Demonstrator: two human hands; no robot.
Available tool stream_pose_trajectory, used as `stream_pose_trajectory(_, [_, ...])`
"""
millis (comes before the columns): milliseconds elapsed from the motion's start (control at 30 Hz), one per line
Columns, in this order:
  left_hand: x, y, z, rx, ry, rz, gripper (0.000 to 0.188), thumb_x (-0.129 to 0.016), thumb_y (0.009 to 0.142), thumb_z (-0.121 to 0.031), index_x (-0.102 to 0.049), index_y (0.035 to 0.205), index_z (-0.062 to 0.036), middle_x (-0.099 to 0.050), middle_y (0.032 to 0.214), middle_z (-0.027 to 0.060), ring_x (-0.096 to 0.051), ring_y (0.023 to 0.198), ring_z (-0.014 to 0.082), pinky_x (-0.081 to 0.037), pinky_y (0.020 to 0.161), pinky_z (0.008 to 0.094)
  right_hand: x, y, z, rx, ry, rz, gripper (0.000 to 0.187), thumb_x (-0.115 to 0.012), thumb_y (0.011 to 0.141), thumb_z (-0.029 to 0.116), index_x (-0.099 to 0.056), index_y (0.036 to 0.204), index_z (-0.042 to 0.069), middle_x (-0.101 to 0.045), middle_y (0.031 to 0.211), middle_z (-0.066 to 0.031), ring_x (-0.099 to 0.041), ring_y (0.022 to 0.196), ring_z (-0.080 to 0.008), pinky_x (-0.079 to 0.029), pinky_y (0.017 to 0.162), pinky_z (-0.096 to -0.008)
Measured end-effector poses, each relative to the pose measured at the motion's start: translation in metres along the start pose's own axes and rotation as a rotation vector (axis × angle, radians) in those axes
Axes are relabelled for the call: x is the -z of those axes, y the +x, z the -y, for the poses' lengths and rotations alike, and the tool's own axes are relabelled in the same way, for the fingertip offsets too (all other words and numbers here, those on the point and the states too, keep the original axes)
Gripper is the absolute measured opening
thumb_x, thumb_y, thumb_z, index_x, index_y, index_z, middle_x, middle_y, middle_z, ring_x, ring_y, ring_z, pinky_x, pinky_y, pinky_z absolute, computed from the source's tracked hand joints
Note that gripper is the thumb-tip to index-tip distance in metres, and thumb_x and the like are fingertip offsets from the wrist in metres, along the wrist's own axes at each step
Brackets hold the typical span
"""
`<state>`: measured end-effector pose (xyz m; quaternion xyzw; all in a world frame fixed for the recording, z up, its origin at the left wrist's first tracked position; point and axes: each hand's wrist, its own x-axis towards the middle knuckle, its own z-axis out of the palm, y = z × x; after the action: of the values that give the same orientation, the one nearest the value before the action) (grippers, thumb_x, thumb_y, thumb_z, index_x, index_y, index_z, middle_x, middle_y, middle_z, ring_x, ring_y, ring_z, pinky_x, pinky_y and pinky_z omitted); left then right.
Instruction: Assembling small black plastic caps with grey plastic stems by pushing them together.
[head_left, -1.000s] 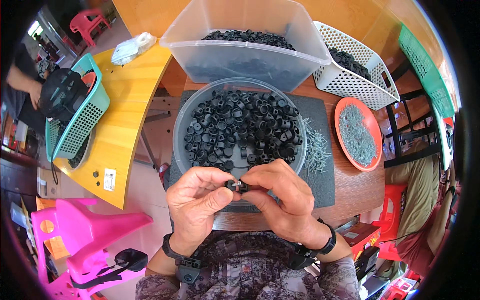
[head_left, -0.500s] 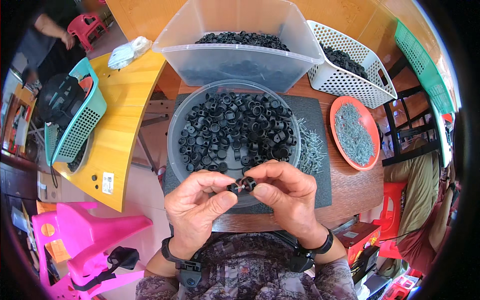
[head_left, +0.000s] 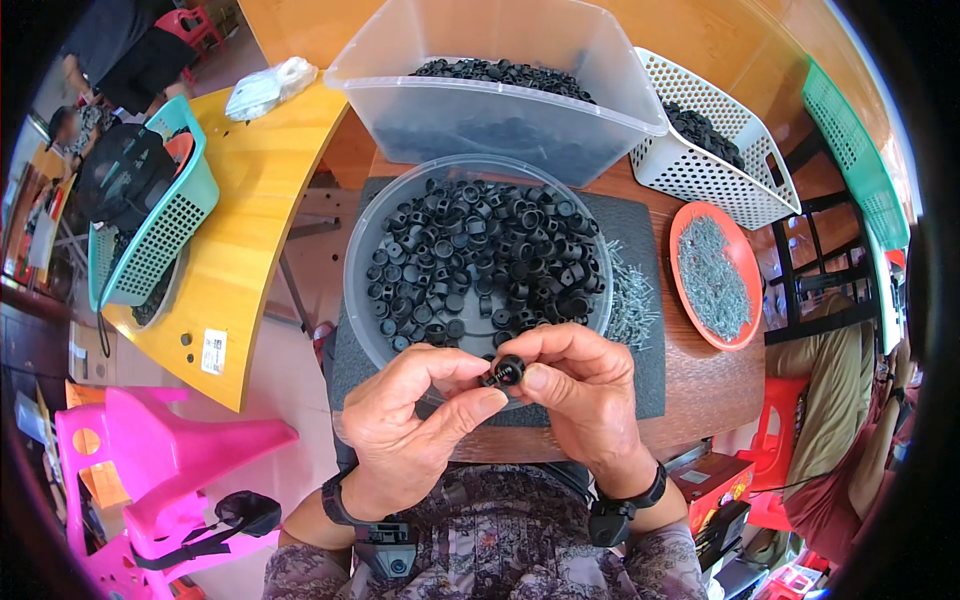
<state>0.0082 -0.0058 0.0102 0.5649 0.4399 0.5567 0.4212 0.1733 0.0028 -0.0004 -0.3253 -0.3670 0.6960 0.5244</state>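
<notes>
Both hands meet over the near rim of a round clear tub (head_left: 352, 290) of small black plastic parts (head_left: 470, 250). Between thumb and index finger, my right hand (head_left: 585, 390) pinches a hollow black plastic part (head_left: 510, 369), its round opening facing up. Inside that opening a small metal coil or screw thread shows. My left hand (head_left: 420, 405) has its thumb and index fingertips closed on a smaller black piece (head_left: 487, 380) against the hollow part's left side. The fingers partly hide where the two pieces meet.
Beside the tub, loose screws (head_left: 630, 300) lie on a dark foam mat (head_left: 640, 385). An orange plate (head_left: 757, 290) of screws sits to the right. A large clear bin (head_left: 500, 110) and a white basket (head_left: 690, 180) of black parts stand behind. A yellow table (head_left: 250, 180) is at left.
The black parts have been brought together; the metal coil that showed between them now shows inside the right-hand part, whose opening has turned upward. The whole view has shifted slightly.
</notes>
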Motion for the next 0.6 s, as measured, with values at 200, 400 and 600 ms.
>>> stream_pose_trajectory(200, [0.0011, 0.0023, -0.0023, -0.023, 0.076, 0.015, 0.022, -0.076, 0.073, -0.005, -0.064, 0.09, 0.0025, -0.064, 0.079, 0.0075, -0.062, 0.068, 0.0107, -0.051, 0.059, 0.0228, -0.0007, 0.0005, -0.0014, 0.022, -0.031, 0.001, 0.023, -0.06, 0.083, -0.005, -0.063, 0.105, -0.002, -0.065, 0.096, -0.0059, -0.059, 0.086, -0.0096, -0.047, 0.076, -0.0221])
stream_pose_trajectory(400, [0.003, 0.0049, -0.0029, -0.056, 0.088, 0.05, 0.022, -0.076, 0.073, -0.006, -0.064, 0.089, 0.003, -0.064, 0.078, 0.0079, -0.062, 0.067, 0.0116, -0.051, 0.059, 0.0231, -0.0016, 0.001, -0.0015, 0.041, -0.05, 0.0, 0.023, -0.06, 0.083, -0.006, -0.063, 0.105, -0.003, -0.064, 0.096, -0.0056, -0.059, 0.087, -0.0099, -0.048, 0.077, -0.0225])
stream_pose_trajectory(600, [0.0021, 0.0025, -0.0062, 0.037, 0.055, 0.034, 0.024, -0.078, 0.07, -0.003, -0.064, 0.089, 0.0019, -0.063, 0.08, 0.0051, -0.057, 0.071, 0.0095, -0.047, 0.064, 0.0216, -0.0028, 0.0001, -0.001, 0.032, -0.045, -0.006, 0.023, -0.06, 0.083, -0.006, -0.063, 0.105, -0.002, -0.064, 0.095, -0.0053, -0.059, 0.087, -0.0095, -0.048, 0.077, -0.0222])
